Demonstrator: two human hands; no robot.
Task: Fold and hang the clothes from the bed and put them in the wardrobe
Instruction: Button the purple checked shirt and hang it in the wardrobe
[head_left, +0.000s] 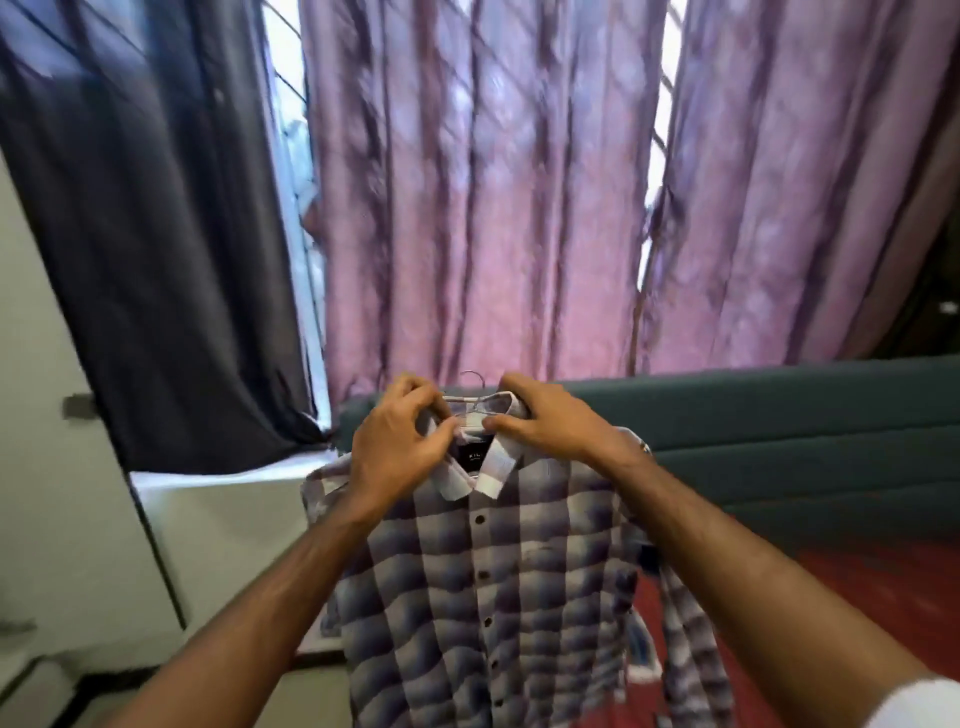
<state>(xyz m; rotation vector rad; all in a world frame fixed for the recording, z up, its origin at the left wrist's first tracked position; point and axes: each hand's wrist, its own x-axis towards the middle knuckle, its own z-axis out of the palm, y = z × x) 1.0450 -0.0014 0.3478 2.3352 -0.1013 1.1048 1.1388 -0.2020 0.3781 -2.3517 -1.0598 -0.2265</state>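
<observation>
Hands raised, left hand (400, 441) and right hand (545, 421) pinch the collar of a buttoned checked shirt (488, 582) on a wire hanger (471, 378).

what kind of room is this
Most likely a bedroom. Long curtains hang over a window, a padded teal headboard runs below them, and both hands, left hand and right hand, hold a checked shirt on a hanger.

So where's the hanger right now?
Head view, centre: the hanger sits inside the shirt collar, hook poking up between the left hand and right hand.
</observation>
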